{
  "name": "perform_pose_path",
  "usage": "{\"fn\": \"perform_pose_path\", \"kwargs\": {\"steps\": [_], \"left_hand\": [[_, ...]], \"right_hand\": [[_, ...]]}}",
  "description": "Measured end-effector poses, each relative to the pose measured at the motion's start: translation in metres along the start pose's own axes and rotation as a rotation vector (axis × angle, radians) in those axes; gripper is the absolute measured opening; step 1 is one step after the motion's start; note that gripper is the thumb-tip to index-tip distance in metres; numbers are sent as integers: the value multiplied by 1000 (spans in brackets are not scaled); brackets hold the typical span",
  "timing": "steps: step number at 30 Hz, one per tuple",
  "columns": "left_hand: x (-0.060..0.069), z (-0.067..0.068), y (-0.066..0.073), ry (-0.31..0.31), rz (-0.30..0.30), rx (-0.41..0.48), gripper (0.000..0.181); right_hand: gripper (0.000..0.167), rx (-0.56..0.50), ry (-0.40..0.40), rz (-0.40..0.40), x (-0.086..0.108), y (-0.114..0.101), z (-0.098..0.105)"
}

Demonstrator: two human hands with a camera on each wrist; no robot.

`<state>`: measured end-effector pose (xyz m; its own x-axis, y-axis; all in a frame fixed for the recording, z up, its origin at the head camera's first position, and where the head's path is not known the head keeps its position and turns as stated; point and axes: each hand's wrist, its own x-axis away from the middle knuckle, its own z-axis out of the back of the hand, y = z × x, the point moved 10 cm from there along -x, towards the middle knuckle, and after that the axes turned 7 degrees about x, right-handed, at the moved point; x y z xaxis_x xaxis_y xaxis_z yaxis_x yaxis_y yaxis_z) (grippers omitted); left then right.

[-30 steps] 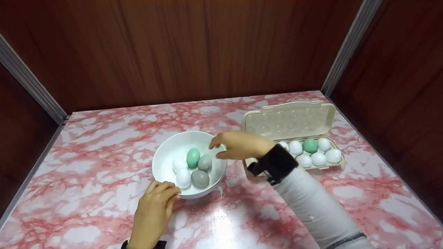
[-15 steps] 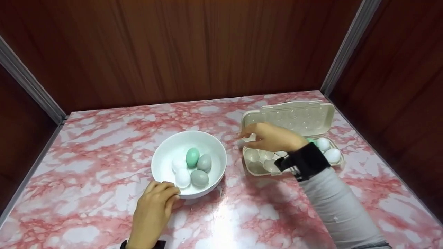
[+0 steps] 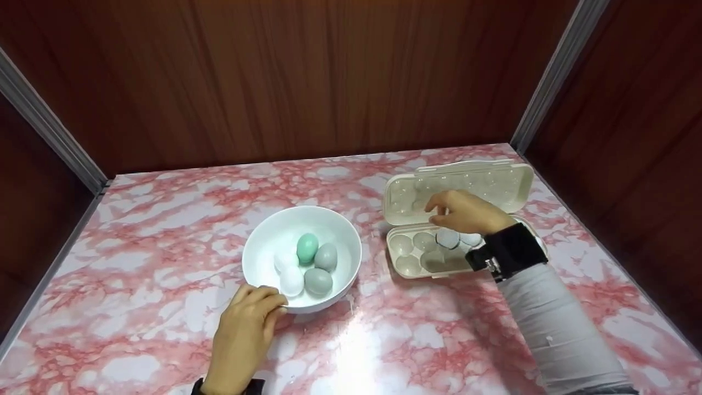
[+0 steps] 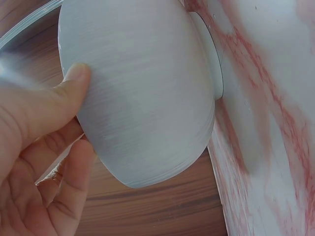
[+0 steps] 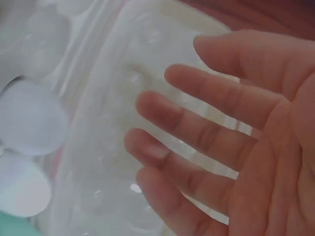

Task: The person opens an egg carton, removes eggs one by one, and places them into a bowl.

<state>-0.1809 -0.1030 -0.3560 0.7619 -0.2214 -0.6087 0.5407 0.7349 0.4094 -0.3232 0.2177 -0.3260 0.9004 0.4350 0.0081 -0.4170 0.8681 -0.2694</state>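
Observation:
My left hand (image 3: 244, 329) pinches the near-left rim of a white bowl (image 3: 337, 225), thumb (image 4: 76, 81) on the outer wall in the left wrist view. Inside the bowl lie several eggs: one green egg (image 3: 307, 248), two greyish eggs (image 3: 318, 281) and two white ones (image 3: 291, 281). Over at the right, my right hand (image 3: 466, 213) hovers above an egg carton (image 3: 396, 206) whose lid is raised. Its fingers (image 5: 206, 137) are spread and hold nothing in the right wrist view. White eggs (image 3: 448, 237) sit in the carton's back row; the hand and wrist hide its right part.
Hollows (image 3: 403, 245) at the carton's left end hold no eggs. Everything stands on a red-and-white marbled table (image 3: 164, 247). Dark wood panels (image 3: 307, 82) close off the back and sides, with metal strips (image 3: 551, 77) at the corners.
My right hand has moved from the bowl's right rim rightwards to above the carton, uncovering the carton's left hollows. The left hand keeps its grip on the bowl.

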Motion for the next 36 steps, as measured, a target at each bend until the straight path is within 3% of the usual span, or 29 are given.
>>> {"fn": "perform_pose_path", "kwargs": {"steps": [6, 15, 27, 36], "left_hand": [[0, 0, 0, 4, -1, 5, 13], [0, -1, 0, 4, 0, 5, 13], [1, 1, 0, 22, -17, 2, 13], [1, 1, 0, 17, -18, 4, 14]], "right_hand": [[26, 5, 23, -43, -1, 24, -9], [17, -1, 56, -67, -3, 42, -22], [7, 52, 92, -92, -2, 39, -29], [22, 134, 144, -131, 2, 31, -36]]}}
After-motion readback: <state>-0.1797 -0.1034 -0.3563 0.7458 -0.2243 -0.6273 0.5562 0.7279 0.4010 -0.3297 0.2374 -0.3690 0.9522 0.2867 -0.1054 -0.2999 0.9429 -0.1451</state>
